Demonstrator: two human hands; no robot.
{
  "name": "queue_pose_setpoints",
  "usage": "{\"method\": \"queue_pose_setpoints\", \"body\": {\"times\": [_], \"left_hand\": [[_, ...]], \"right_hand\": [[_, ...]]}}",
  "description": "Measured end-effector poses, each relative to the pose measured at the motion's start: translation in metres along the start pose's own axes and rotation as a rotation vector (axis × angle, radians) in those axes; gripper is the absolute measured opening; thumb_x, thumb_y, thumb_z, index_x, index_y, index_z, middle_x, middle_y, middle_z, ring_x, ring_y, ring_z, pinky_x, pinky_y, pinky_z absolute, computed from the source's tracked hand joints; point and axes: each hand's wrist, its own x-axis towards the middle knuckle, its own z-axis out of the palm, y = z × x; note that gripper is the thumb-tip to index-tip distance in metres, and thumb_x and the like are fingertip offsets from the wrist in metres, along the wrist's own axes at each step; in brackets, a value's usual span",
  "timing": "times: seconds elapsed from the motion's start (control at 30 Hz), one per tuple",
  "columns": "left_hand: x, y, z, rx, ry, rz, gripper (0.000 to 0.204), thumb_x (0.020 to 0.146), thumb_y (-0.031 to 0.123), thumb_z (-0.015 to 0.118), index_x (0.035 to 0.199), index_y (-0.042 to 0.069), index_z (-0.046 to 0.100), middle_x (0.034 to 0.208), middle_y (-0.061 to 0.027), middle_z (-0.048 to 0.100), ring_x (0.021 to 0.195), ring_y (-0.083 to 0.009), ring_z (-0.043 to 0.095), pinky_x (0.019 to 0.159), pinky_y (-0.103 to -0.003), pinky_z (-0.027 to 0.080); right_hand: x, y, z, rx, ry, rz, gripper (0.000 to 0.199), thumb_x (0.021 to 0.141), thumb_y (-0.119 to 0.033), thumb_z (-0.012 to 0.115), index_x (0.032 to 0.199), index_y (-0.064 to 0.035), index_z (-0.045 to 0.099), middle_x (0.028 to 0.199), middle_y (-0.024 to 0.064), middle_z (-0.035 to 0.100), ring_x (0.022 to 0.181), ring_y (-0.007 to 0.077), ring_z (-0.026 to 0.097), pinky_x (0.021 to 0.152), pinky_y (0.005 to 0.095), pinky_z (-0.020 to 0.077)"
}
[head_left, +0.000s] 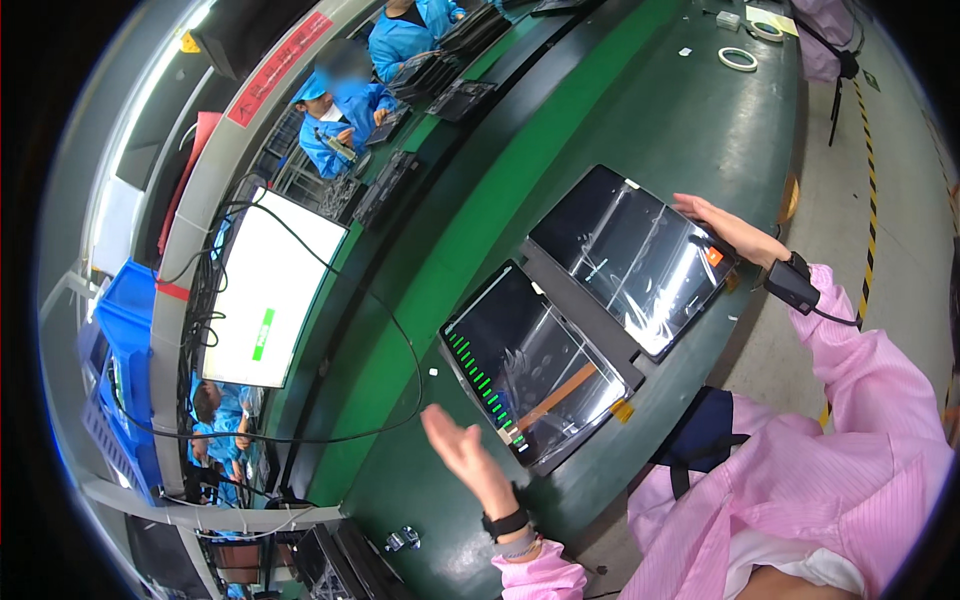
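Note:
Two flat black screen panels with glossy plastic film lie on a dark grey tray (563,285) in front of me. The nearer panel (550,390) is lit with a row of green bars and carries an orange-brown strip and a yellow tab. An orange sticker marks a corner of the farther panel (625,250). My left hand (462,455) hovers beside the lit panel's left side, fingers stretched out, holding nothing. At the farther panel's right edge is my right hand (730,228), its fingers extended and gripping nothing; whether it touches the edge I cannot tell.
A bright monitor (275,290) stands across the green workbench (640,130), with a black cable (415,350) looping over the bench. Rolls of tape (737,60) lie at the far right. Blue bins (130,310) hang at left. People in blue work beyond.

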Motion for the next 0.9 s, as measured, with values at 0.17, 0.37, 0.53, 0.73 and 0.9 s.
{"method": "queue_pose_setpoints", "body": {"times": [0.17,0.37,0.53,0.73,0.9], "left_hand": [[-0.001,0.090,-0.036,0.280,0.450,0.790,0.051,0.084,0.012,0.048,0.132,-0.002,0.038,0.137,-0.0194,0.039,0.130,-0.0315,0.034,0.112,-0.045,0.022],[-0.059,0.136,0.026,0.544,0.943,1.395,0.027,0.092,0.017,0.043,0.114,0.005,0.054,0.124,-0.0220,0.045,0.126,-0.0387,0.038,0.104,-0.053,0.028],[-0.087,0.115,0.100,0.135,0.086,1.367,0.029,0.086,0.019,0.048,0.105,0.001,0.062,0.105,-0.0182,0.060,0.107,-0.0330,0.053,0.106,-0.050,0.027],[-0.078,0.096,0.129,0.567,-0.184,0.666,0.032,0.081,0.013,0.048,0.107,0.010,0.067,0.122,-0.0152,0.055,0.120,-0.0348,0.044,0.110,-0.053,0.015],[-0.051,0.054,0.156,0.900,-0.220,0.594,0.030,0.094,0.021,0.043,0.114,0.012,0.064,0.145,-0.0178,0.028,0.138,-0.0380,0.015,0.109,-0.058,0.001]], "right_hand": [[-0.035,-0.048,0.034,-0.078,0.384,-0.483,0.031,0.096,-0.026,0.038,0.098,-0.0009,0.055,0.099,0.0061,0.058,0.101,0.0147,0.051,0.094,0.0285,0.0349],[-0.110,-0.073,0.187,0.019,-0.692,-0.604,0.083,0.074,-0.034,0.076,0.134,0.0012,0.033,0.130,0.0187,0.044,0.123,0.0303,0.043,0.101,0.0391,0.0356],[-0.136,-0.049,0.244,0.307,-0.918,-0.446,0.091,0.070,-0.031,0.079,0.138,0.0017,0.028,0.138,0.0193,0.037,0.129,0.0269,0.036,0.106,0.0364,0.0302],[-0.116,-0.009,0.226,0.554,-1.032,-0.291,0.077,0.072,-0.023,0.079,0.134,-0.0013,0.039,0.137,0.0108,0.042,0.127,0.0161,0.036,0.105,0.0325,0.0291],[-0.113,0.010,0.174,0.280,-0.720,-0.281,0.084,0.069,-0.030,0.081,0.132,0.0036,0.036,0.130,0.0171,0.049,0.119,0.0235,0.048,0.101,0.0343,0.0376]]}}
